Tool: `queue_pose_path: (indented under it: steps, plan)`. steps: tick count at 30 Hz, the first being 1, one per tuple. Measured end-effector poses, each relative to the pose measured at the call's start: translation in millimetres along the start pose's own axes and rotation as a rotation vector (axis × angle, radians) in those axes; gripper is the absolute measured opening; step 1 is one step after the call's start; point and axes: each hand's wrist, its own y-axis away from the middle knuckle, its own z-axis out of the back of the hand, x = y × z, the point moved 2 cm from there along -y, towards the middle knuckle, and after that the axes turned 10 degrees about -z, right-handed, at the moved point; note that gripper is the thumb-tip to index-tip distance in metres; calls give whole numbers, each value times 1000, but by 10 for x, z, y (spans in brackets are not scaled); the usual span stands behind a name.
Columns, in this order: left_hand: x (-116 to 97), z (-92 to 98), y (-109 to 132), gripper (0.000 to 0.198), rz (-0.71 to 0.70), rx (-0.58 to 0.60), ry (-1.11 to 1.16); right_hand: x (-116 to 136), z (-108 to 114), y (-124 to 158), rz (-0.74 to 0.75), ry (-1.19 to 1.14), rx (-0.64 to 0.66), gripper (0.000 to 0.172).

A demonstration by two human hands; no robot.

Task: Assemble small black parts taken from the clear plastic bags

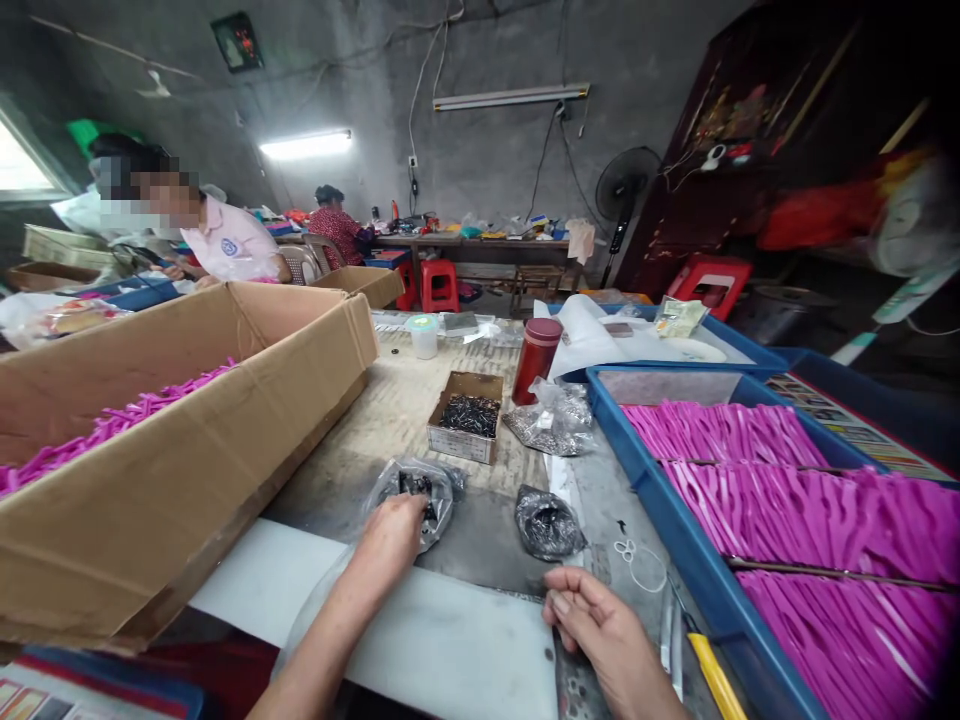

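My left hand (391,535) reaches into a clear plastic bag of small dark parts (417,494) on the worktable, its fingers curled inside the bag. My right hand (596,625) rests near the table's front edge with fingers curled together; what it holds, if anything, is hidden. A second crumpled bag of dark parts (547,522) lies between the two hands. A small cardboard box of black parts (466,414) stands farther back.
A large cardboard box (172,470) with pink pieces fills the left. A blue tray (660,490) of pink strips lies right. A red flask (535,360), a white jar (424,335) and another bag (555,420) stand behind. A yellow-handled tool (712,675) lies near my right hand. Other people work at far tables.
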Motion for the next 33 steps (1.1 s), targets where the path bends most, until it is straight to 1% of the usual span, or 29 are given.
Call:
queue_pose_path:
  steps: [3, 7, 15, 20, 23, 27, 30, 33]
  plan:
    - [45, -52, -76, 17, -38, 62, -86, -42, -14, 9, 11, 8, -6, 29]
    - [92, -95, -145, 12, -59, 100, -161, -95, 1, 7, 28, 24, -9, 27]
    - [97, -171, -135, 21, -58, 88, -217, -22, -49, 18, 29, 26, -2, 28]
    - [29, -143, -86, 23, -104, 101, -173, 36, 18, 16, 42, 53, -16, 25]
    - [-63, -102, -40, 20, -176, 129, -107, 70, 102, -6, 75, 66, -47, 22]
    - [-154, -81, -9, 18, -249, 148, -27, 127, 216, -55, 131, 111, -126, 19]
    - [-149, -107, -20, 19, -235, 113, 0, 185, 272, -97, 192, 214, -188, 17]
    - [-126, -133, -39, 19, -195, 52, 12, 270, 282, -142, 259, 389, -244, 15]
